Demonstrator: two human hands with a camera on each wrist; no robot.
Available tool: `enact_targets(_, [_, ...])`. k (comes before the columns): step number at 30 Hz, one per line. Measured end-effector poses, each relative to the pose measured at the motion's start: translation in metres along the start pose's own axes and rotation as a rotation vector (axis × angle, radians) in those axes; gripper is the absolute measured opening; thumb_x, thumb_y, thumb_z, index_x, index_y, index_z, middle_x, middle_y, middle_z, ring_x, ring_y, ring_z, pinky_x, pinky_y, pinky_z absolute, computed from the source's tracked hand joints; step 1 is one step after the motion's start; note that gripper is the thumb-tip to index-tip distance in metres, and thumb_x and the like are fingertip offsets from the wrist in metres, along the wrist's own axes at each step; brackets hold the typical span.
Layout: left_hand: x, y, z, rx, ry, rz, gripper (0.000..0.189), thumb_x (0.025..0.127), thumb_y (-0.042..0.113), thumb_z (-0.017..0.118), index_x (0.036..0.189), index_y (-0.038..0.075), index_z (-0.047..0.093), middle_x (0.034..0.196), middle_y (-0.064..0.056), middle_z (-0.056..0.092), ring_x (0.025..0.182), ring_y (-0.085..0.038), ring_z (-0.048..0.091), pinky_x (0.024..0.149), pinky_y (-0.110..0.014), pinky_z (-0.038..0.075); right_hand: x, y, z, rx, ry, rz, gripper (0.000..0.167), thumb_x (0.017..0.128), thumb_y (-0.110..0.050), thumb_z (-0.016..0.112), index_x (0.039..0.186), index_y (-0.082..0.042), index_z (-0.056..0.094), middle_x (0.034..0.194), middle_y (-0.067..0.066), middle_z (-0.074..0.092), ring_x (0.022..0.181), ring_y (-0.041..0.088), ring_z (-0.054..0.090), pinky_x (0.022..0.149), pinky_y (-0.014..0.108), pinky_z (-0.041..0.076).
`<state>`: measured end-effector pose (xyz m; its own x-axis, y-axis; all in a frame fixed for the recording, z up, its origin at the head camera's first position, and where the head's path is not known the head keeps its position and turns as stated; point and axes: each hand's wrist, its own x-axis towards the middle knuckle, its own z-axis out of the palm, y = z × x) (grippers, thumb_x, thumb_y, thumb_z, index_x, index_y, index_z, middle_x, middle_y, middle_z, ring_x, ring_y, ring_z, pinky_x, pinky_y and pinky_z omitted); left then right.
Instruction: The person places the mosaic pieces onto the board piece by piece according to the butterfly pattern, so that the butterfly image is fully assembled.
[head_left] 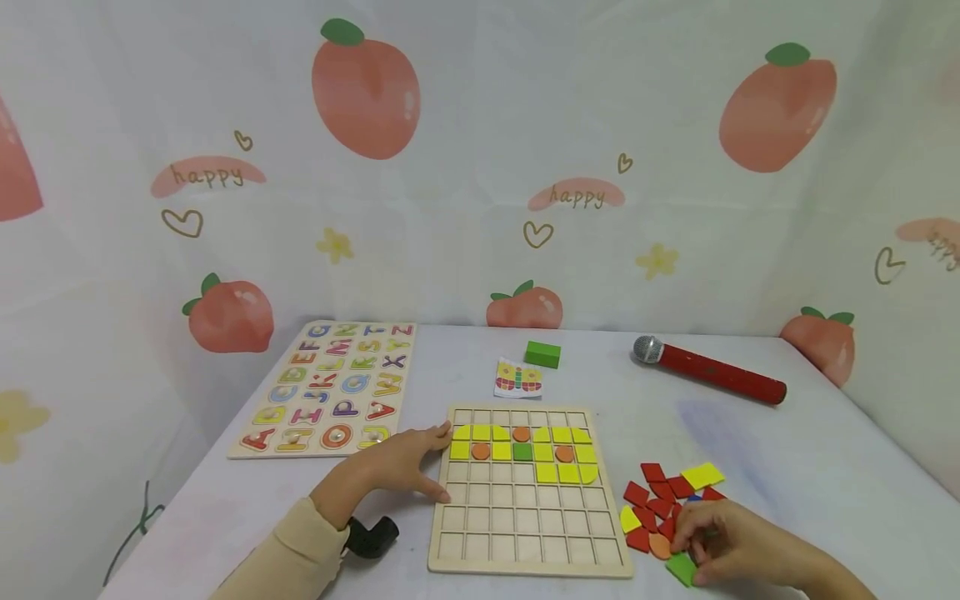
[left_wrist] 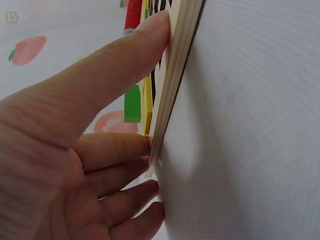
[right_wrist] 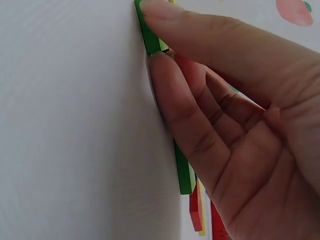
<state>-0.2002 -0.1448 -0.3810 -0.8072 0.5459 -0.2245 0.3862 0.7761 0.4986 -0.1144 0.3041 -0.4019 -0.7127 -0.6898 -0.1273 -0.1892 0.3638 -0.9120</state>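
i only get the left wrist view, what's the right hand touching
Observer: The right hand pinches a green tile.
Operator: anything round set on the board
Observer: Yes, three orange discs sit in its upper rows, as the head view shows.
Operator: and what lies on the table left of the board
Observer: A letter puzzle, its coloured letters running from A to Z.
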Motion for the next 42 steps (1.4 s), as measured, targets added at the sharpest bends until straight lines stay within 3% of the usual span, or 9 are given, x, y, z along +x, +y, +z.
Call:
enact_targets(10, [0.000, 0.000, 0.000, -0.002, 0.006, 0.003, 0.091, 0.068, 0.045, 0.079, 0.142, 0.009, 0.039, 0.154, -0.007, 0.026, 0.141, -0.030, 0.026, 0.113, -0.049, 0.027, 0.003, -0.004, 0.003, -0.060, 0.028, 0.014, 0.020, 0.081, -0.015, 0.071, 0.099, -0.007, 0.070, 0.089, -0.004, 0.057, 0.069, 0.009, 0.057, 0.059, 0.017, 0.051])
enact_targets(14, [-0.001, 0.000, 0.000, -0.003, 0.008, 0.000, 0.091, 0.068, 0.044, 0.079, 0.142, 0.009, 0.039, 0.154, -0.007, 0.026, 0.141, -0.031, 0.027, 0.113, -0.050, 0.027, 0.006, -0.005, 0.004, -0.124, 0.056, 0.053, 0.022, 0.080, -0.019, 0.073, 0.098, -0.008, 0.069, 0.088, -0.005, 0.056, 0.068, 0.008, 0.056, 0.057, 0.017, 0.049])
enact_targets(17, [-0.001, 0.000, 0.000, -0.001, 0.009, 0.003, 0.091, 0.068, 0.044, 0.079, 0.142, 0.009, 0.039, 0.154, -0.007, 0.026, 0.141, -0.031, 0.027, 0.113, -0.050, 0.027, 0.007, -0.006, 0.004, -0.147, 0.084, 0.138, 0.027, 0.077, -0.024, 0.076, 0.093, -0.007, 0.064, 0.086, -0.004, 0.056, 0.066, 0.008, 0.055, 0.056, 0.016, 0.047])
enact_targets(21, [0.000, 0.000, 0.001, -0.001, 0.006, 0.000, 0.091, 0.069, 0.044, 0.079, 0.142, 0.009, 0.038, 0.154, -0.007, 0.026, 0.141, -0.031, 0.027, 0.113, -0.049, 0.027, 0.008, -0.007, 0.001, -0.107, 0.096, 0.205, 0.029, 0.078, -0.023, 0.074, 0.090, -0.003, 0.058, 0.079, -0.002, 0.056, 0.065, 0.009, 0.053, 0.056, 0.016, 0.045])
enact_targets(27, [0.000, 0.000, 0.000, 0.008, 0.004, 0.003, 0.091, 0.069, 0.045, 0.078, 0.142, 0.009, 0.038, 0.154, -0.007, 0.026, 0.141, -0.031, 0.026, 0.113, -0.049, 0.027, 0.014, -0.010, -0.006, 0.041, 0.049, 0.156, 0.019, 0.088, -0.011, 0.062, 0.095, 0.005, 0.056, 0.078, -0.002, 0.058, 0.065, 0.006, 0.055, 0.058, 0.016, 0.048])
enact_targets(34, [0.000, 0.000, -0.001, 0.012, 0.004, -0.010, 0.092, 0.069, 0.046, 0.078, 0.143, 0.011, 0.037, 0.154, -0.006, 0.025, 0.141, -0.030, 0.026, 0.113, -0.049, 0.027, 0.040, -0.024, -0.011, 0.063, 0.119, 0.190, 0.025, 0.088, -0.016, 0.063, 0.097, 0.006, 0.057, 0.082, 0.005, 0.060, 0.064, 0.009, 0.058, 0.059, 0.020, 0.053])
enact_targets(42, [-0.001, 0.001, -0.001, 0.006, 0.002, -0.013, 0.092, 0.069, 0.045, 0.079, 0.143, 0.010, 0.037, 0.154, -0.005, 0.025, 0.141, -0.031, 0.026, 0.113, -0.049, 0.027, 0.080, -0.042, -0.008, 0.069, 0.136, 0.217, 0.030, 0.086, -0.020, 0.066, 0.099, 0.005, 0.057, 0.078, 0.004, 0.060, 0.063, 0.012, 0.058, 0.062, 0.022, 0.056])
